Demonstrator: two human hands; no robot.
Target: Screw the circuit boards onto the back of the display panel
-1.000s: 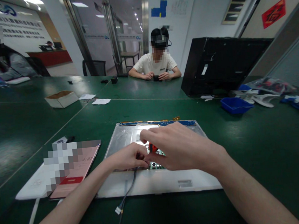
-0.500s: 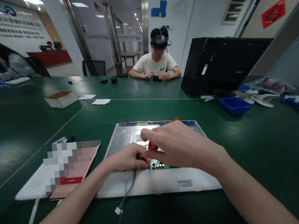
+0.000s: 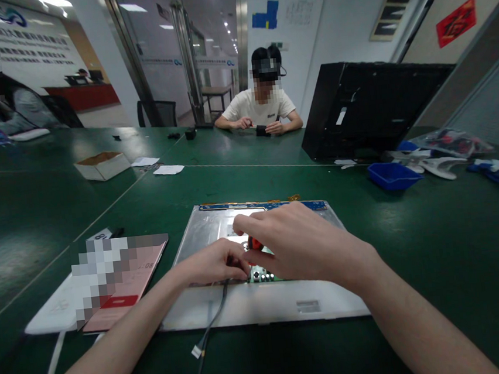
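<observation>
A silver display panel (image 3: 209,225) lies flat, back side up, with a green circuit board (image 3: 277,277) partly visible beneath my hands. My right hand (image 3: 296,238) is curled over the middle of the panel, closed round a screwdriver (image 3: 255,243) with a red and black handle; its tip is hidden. Close beside it, my left hand (image 3: 221,261) has its fingers pinched together at the board's left edge, and what they hold, if anything, is hidden. From under the left fingers a dark cable (image 3: 220,313) runs toward the near table edge, ending partly in a white connector (image 3: 197,351).
To the left lie a white device (image 3: 52,312) and a pink booklet (image 3: 130,281). Further back are an open white box (image 3: 104,168), papers (image 3: 169,170), a black monitor casing (image 3: 374,104) and a blue tray (image 3: 393,176). Another person (image 3: 263,106) sits opposite, handling a small black object.
The screwdriver handle has turned slightly in my right hand, showing more of its black part. My left hand and the panel stay where they were. The person opposite has shifted a hand slightly.
</observation>
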